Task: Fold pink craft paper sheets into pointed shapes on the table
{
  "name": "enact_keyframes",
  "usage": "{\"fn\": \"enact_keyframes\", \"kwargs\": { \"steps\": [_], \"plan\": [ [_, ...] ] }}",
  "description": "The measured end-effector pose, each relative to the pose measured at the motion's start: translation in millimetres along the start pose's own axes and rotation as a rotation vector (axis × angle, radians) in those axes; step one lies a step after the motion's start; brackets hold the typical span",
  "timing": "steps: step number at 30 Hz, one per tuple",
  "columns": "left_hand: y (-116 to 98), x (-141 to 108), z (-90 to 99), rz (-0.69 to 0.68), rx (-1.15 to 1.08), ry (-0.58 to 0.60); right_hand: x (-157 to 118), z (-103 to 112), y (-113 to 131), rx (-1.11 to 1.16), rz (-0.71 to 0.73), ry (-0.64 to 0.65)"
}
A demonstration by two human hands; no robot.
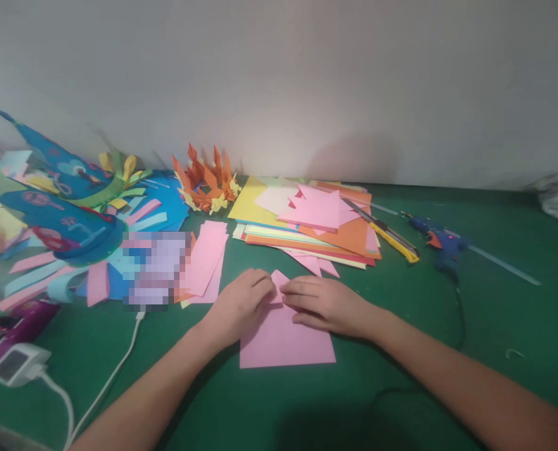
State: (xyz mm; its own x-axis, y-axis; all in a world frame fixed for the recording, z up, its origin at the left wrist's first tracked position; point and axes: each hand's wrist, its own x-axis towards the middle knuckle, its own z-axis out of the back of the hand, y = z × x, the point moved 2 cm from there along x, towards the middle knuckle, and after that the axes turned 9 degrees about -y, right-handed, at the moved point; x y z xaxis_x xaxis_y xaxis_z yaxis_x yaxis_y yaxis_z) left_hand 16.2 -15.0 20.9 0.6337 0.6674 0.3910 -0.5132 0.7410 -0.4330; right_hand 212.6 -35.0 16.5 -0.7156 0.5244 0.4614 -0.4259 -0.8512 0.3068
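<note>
A sheet of pink paper (288, 347) lies on the green table in front of me, its top end folded down toward a point. My left hand (248, 300) is closed on the upper left edge of this fold, fingers bent inward. From the other side, my right hand (323, 305) grips the upper right part, its fingertips pressed together near the middle crease. Both thumbs are mostly hidden. The fingertips of the two hands nearly meet at the folded tip.
Behind the paper lies a stack of coloured sheets (307, 244) with pink cut-outs (323, 210). A yellow cutter knife (396, 241) and blue glue gun (443, 247) lie right. Leftward are an orange paper crown (206, 178), blue cone hats (67, 219), pink strips (208, 257) and a white cable (114, 369).
</note>
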Motion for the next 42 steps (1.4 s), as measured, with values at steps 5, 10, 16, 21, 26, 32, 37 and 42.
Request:
{"fn": "enact_keyframes", "kwargs": {
  "steps": [5, 10, 16, 21, 26, 32, 37, 42],
  "plan": [
    [1.1, 3.4, 4.5, -0.193, 0.036, 0.130, -1.3, -0.2, -1.1, 0.004, 0.008, -0.011],
    [1.5, 6.0, 10.5, -0.282, 0.026, 0.153, -2.8, -1.9, -1.7, 0.000, 0.027, -0.025],
    [2.8, 4.6, 11.6, -0.288, -0.037, 0.167, -2.9, -1.3, -0.6, -0.021, 0.028, -0.033],
    [5.4, 2.2, 11.7, -0.273, -0.054, 0.177, -3.5, -0.8, -0.2, -0.040, 0.036, -0.026],
    [6.8, 2.2, 11.4, -0.281, -0.101, 0.188, -2.4, 0.1, 1.4, -0.037, 0.032, -0.009],
    [7.3, 1.8, 8.6, -0.293, -0.129, 0.187, -0.5, 0.4, 2.4, -0.007, 0.018, -0.013],
    [5.9, 2.0, 8.5, -0.292, -0.124, 0.198, -0.7, 0.7, 2.2, -0.009, 0.015, -0.019],
    [6.4, 2.6, 9.3, -0.265, -0.130, 0.204, -1.1, 1.3, 3.0, -0.026, 0.037, -0.003]
  ]
}}
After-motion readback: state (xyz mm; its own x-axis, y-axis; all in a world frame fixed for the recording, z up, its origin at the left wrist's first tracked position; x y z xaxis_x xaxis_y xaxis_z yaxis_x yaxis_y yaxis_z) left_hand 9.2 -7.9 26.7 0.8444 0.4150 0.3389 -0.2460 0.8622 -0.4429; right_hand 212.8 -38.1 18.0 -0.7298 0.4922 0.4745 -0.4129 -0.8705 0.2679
